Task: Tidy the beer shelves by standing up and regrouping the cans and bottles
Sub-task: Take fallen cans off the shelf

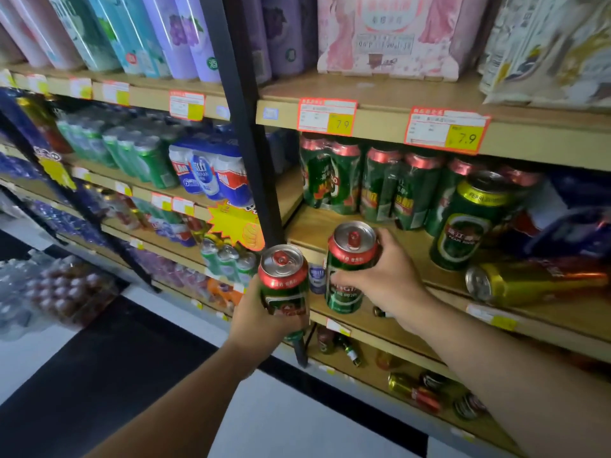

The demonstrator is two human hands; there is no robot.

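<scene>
Shelf tags (446, 130) read 7.9; left hand (261, 320) and right hand (388, 276) grip green cans (282, 280).

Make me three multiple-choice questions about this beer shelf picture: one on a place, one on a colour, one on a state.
1. Where is the gold metal can?
A. on the floor
B. on the wooden shelf, right of the right hand
C. on the top shelf

2. What colour are the rims of the left green metal can, gripped by the left hand, and the right green metal can, gripped by the right hand?
A. blue
B. gold
C. red

3. How is the gold-rimmed green can placed?
A. upright
B. on its side
C. upside down

Answers:
1 B, it lies at the shelf's front edge.
2 C, both rims are red.
3 A, its lid faces up.
</scene>
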